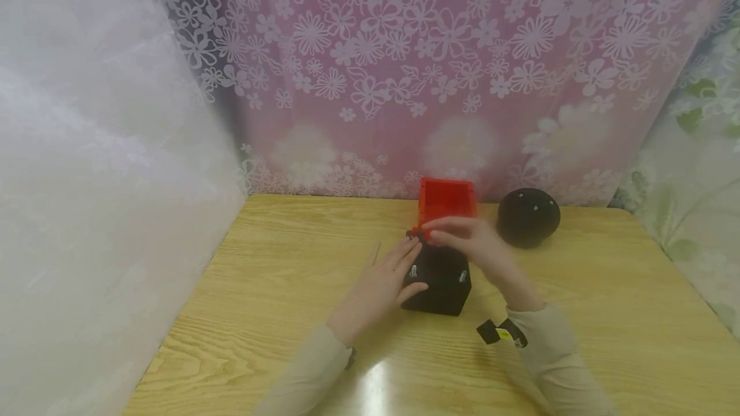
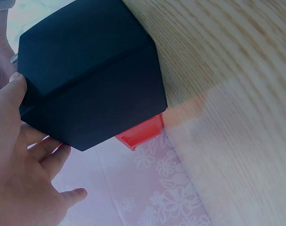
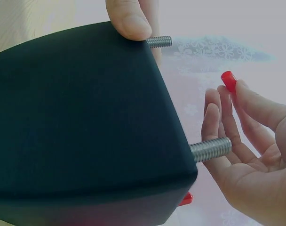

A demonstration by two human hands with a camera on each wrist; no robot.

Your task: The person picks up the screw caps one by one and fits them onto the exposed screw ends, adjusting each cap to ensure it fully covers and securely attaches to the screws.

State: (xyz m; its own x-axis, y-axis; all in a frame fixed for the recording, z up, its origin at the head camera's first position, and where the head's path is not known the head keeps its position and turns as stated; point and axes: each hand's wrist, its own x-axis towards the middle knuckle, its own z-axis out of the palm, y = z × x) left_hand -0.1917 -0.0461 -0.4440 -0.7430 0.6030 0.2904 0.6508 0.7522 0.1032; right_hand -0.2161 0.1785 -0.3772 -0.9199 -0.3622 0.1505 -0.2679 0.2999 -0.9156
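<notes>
A black block (image 1: 436, 294) with threaded metal studs (image 3: 211, 149) on its top face stands on the table. My left hand (image 1: 381, 281) holds it at its left side, thumb near the front edge and fingers towards the back. In the left wrist view, the fingertips (image 2: 63, 149) meet the block's edge. My right hand (image 1: 476, 246) is above the block's far part, pinching a small red cylindrical cap (image 3: 229, 81) between thumb and fingers. The right wrist view has the cap raised, apart from the two studs visible there.
An open red bin (image 1: 448, 201) stands behind the block at the table's back edge. Right of it sits a rounded black piece (image 1: 526, 217) with small studs. A pink flowered curtain (image 1: 370, 82) hangs behind the wooden table (image 1: 243, 313).
</notes>
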